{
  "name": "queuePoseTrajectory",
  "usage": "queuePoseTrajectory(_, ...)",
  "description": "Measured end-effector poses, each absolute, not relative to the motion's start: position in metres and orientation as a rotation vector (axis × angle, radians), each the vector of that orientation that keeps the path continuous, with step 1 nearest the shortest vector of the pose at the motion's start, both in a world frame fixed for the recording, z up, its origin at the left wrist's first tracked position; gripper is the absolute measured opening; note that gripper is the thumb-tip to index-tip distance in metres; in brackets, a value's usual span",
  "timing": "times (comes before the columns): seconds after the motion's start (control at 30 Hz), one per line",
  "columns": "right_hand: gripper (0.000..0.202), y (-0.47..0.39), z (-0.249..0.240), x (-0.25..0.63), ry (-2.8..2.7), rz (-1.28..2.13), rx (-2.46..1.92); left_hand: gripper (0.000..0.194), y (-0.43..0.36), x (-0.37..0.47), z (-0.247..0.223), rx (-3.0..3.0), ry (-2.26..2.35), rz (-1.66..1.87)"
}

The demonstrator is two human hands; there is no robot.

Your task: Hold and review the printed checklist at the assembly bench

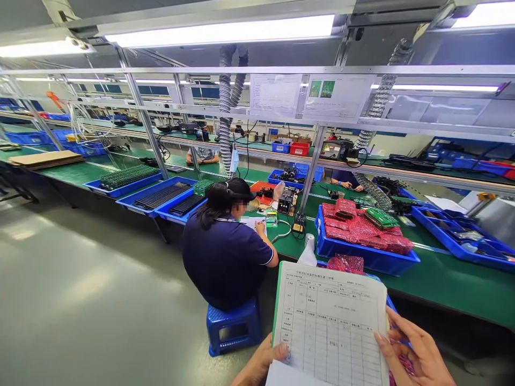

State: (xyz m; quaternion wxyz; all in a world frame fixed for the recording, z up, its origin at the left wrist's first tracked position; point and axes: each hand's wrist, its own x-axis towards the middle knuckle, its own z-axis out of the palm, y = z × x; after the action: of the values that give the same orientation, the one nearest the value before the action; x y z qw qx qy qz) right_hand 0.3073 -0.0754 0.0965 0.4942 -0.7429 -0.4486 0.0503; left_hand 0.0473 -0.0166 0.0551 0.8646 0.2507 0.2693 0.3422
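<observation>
While a co-worker (225, 252) sits nearby, both hands grip a form (330, 321).

At your twelve o'clock a co-worker (225, 252) sits on a blue stool (232, 327), writing at the green workbench (442, 276). At two o'clock, a blue tray (362, 253) holds red-bagged circuit boards (362, 225). At ten o'clock, flat cardboard (45, 158) lies stacked.

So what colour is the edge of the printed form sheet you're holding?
Green edge, head view.
</observation>
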Motion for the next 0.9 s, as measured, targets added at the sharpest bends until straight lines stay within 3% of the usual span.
queuePoseTrajectory(0.2,0.047,-0.078,0.106,0.308,-1.124,0.271,-1.729,0.063,-0.019,0.044,0.063,0.581,0.541,0.712)
queuePoseTrajectory(0.37,0.055,-0.077,0.114,0.302,-0.979,0.449,-1.745,0.069,-0.014,0.047,0.042,0.596,0.503,0.725)
queuePoseTrajectory(0.5,0.066,-0.076,0.112,0.3,-0.829,0.365,-1.864,0.068,-0.01,0.049,0.028,0.606,0.481,0.714)
queuePoseTrajectory(0.7,0.054,-0.08,0.122,0.295,-0.775,0.253,-1.985,0.073,-0.011,0.043,0.032,0.651,0.501,0.681)
queuePoseTrajectory(0.9,0.05,-0.083,0.123,0.297,-0.759,0.251,-1.987,0.065,-0.016,0.043,0.024,0.637,0.555,0.698)
